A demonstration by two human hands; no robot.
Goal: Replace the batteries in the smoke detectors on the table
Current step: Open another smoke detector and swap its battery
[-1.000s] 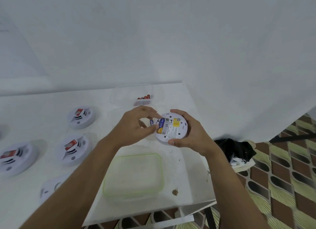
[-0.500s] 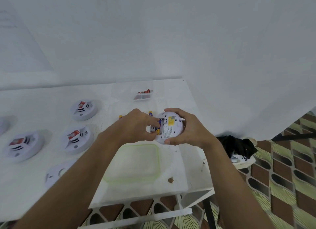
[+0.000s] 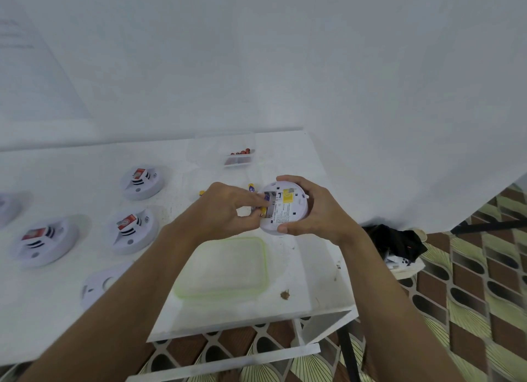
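Pressing now: left hand [image 3: 225, 208] fingertips pinch the blue-yellow battery [image 3: 264, 209], which sat proud of the bay a second ago and is now sunk in; right hand [image 3: 309, 210] wraps the upturned smoke detector [image 3: 285, 208] rim; spare battery [image 3: 251, 187] beyond left fingers, so likely seating, cover next

detectors [image 3: 134, 230] left, lid [image 3: 222, 267] centre, battery box [image 3: 239, 156] behind
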